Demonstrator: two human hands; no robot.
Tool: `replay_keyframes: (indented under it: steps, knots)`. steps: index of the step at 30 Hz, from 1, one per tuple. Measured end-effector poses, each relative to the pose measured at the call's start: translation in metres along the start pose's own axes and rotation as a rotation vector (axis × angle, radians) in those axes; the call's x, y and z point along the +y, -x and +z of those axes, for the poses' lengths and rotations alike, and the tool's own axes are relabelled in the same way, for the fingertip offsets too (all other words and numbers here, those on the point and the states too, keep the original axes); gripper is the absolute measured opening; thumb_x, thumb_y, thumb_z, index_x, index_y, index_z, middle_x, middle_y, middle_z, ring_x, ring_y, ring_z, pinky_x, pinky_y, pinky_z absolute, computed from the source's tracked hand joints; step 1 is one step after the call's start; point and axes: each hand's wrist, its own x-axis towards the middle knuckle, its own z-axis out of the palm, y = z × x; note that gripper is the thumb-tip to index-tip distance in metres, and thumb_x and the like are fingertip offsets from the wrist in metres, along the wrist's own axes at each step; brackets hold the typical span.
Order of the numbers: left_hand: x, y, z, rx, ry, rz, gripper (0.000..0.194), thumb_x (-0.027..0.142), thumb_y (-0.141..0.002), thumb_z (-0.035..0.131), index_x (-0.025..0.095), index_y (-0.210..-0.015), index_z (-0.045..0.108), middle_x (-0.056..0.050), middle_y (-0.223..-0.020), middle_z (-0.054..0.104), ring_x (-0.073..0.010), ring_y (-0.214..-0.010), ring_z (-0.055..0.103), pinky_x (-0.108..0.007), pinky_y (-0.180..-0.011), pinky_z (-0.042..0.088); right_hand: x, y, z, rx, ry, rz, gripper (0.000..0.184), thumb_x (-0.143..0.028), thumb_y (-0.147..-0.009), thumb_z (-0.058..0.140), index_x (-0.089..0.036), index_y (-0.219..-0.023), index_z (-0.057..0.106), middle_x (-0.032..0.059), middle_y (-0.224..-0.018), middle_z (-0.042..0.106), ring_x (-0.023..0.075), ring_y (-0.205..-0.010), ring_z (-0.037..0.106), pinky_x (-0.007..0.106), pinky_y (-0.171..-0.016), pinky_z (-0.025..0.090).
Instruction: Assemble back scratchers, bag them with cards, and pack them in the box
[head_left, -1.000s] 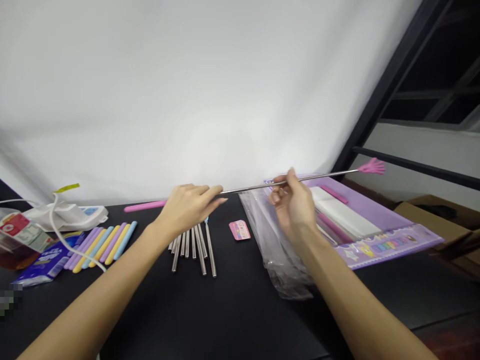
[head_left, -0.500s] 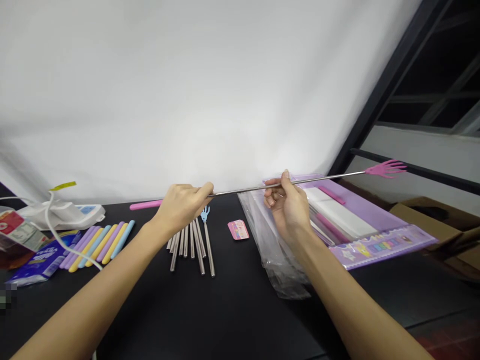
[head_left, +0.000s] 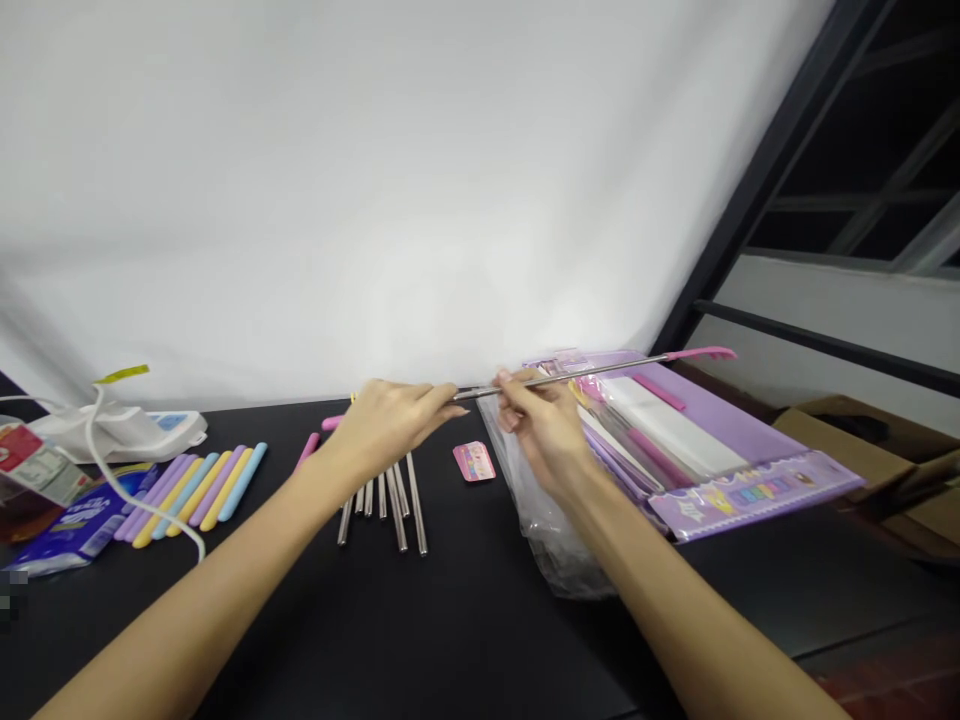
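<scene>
Both my hands hold a back scratcher (head_left: pixel 600 374) above the table, nearly level. It has a thin metal telescopic rod, and its pink claw end points right, seen edge-on. My left hand (head_left: pixel 390 425) is closed around the left part, with a bit of pink handle showing beyond it. Thumb and fingers of my right hand (head_left: pixel 546 425) pinch the rod further right. Under my left hand lie several metal rods (head_left: pixel 401 505), their upper ends hidden. A pink label card (head_left: pixel 474 462) lies between the hands.
Several pastel tubes (head_left: pixel 202 492) lie in a row at left, near a blue packet (head_left: pixel 82 520), a white power strip (head_left: pixel 161 430) and its cable. At right, a clear plastic bag (head_left: pixel 559 555) lies beside a purple printed package (head_left: pixel 757 495). Cardboard boxes (head_left: pixel 840 440) stand beyond.
My right hand has moved left, closer to my left hand, and the rod's exposed length is shorter. The pink claw has come left and turned edge-on. The pink handle end has shifted right.
</scene>
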Motion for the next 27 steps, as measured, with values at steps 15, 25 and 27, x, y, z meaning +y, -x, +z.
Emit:
replay_keyframes:
  steps: [15, 25, 27]
  knots:
    - [-0.011, 0.016, -0.002, -0.099, -0.056, -0.072, 0.025, 0.035, -0.107, 0.040, 0.021, -0.113, 0.059, -0.002, -0.087, 0.076, -0.0150, -0.059, 0.066, -0.026, -0.049, 0.030, -0.014, -0.009, -0.011, 0.225, -0.093, -0.121, 0.036, -0.033, -0.054, 0.096, -0.016, -0.063, 0.066, -0.0039, -0.061, 0.060, 0.0032, -0.047, 0.044, 0.018, -0.041, 0.034]
    - [0.005, 0.000, -0.002, -0.027, 0.053, -0.038, 0.033, 0.037, -0.107, 0.038, 0.015, -0.112, 0.062, -0.003, -0.076, 0.073, -0.0164, -0.058, 0.065, -0.028, -0.052, 0.036, -0.001, 0.011, 0.013, 0.052, -0.023, 0.009, 0.032, -0.034, -0.059, 0.094, -0.017, -0.067, 0.068, -0.0043, -0.055, 0.059, 0.0056, -0.046, 0.048, 0.021, -0.044, 0.037]
    - [0.003, 0.001, -0.003, -0.047, 0.094, -0.062, 0.034, 0.036, -0.107, 0.038, 0.014, -0.104, 0.064, -0.004, -0.074, 0.071, -0.0160, -0.057, 0.063, -0.028, -0.053, 0.036, -0.004, 0.006, 0.008, 0.084, -0.041, -0.041, 0.035, -0.033, -0.059, 0.094, -0.018, -0.061, 0.063, -0.0043, -0.055, 0.060, 0.0061, -0.047, 0.050, 0.021, -0.045, 0.040]
